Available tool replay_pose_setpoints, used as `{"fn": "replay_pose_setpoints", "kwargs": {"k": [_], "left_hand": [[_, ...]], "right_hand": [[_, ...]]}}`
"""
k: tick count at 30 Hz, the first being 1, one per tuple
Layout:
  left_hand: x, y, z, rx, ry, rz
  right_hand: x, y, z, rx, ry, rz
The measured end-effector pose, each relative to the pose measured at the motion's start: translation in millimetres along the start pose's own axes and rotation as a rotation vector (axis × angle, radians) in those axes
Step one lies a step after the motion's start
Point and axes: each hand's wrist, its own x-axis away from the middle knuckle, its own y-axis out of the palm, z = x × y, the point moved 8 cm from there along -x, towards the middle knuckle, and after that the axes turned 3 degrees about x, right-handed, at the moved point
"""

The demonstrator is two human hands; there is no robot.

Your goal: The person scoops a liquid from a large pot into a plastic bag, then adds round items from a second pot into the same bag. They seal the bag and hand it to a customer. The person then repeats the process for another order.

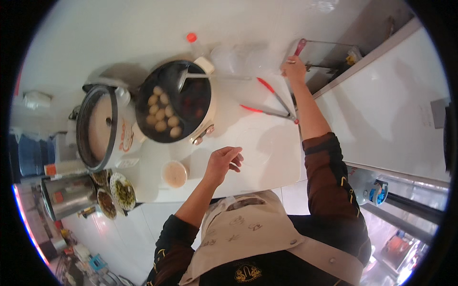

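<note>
My right hand [294,69] is stretched out to the table's far right corner, its fingers closed around a dark red handle [300,46]. What lies inside that fist is hidden. Over the near part of the white table [214,182] hovers my left hand [226,161], fingers loosely curled and apart, holding nothing. A cup of pale liquid [174,174] stands to its left. Metal tongs with red tips [273,94] lie spread near my right forearm. Beyond my left hand is a divided round electric pot [154,77], with several round brown eggs or balls [160,114] on one side and a ladle [183,80] in the other.
A large open cooker [98,125] of pale liquid stands left of the pot. Bowls of green [122,192] and brown food [106,203] sit at the left near a steel container [68,198]. A red-capped bottle [192,39] is behind the pot. A white panel [386,107] borders the right.
</note>
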Motion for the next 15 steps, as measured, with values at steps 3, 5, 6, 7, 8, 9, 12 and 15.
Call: {"fn": "replay_pose_setpoints", "kwargs": {"k": [3, 5, 6, 7, 8, 9, 12, 15], "left_hand": [[49, -29, -18, 0.059, 0.009, 0.089], [74, -42, -19, 0.086, 0.031, 0.107], [87, -51, -22, 0.123, 0.035, 0.123], [99, -62, -28, 0.152, 0.031, 0.159], [106, -72, -33, 0.17, 0.025, 0.172], [114, -84, -41, 0.2, 0.021, 0.194], [133, -111, -56, 0.186, 0.007, 0.257], [142, -134, -64, 0.193, 0.027, 0.283]], "right_hand": [[42, 3, -27, -0.111, 0.011, -0.083], [79, -20, -10, -0.196, 0.045, -0.231], [118, -18, -9, -0.172, 0.111, -0.362], [161, -20, -10, -0.146, 0.174, -0.484], [209, -17, -13, -0.12, 0.194, -0.594], [260, -3, -17, -0.087, 0.214, -0.718], [390, 38, -29, -0.193, 0.361, -1.031], [462, 75, -30, -0.193, 0.442, -1.08]]}}
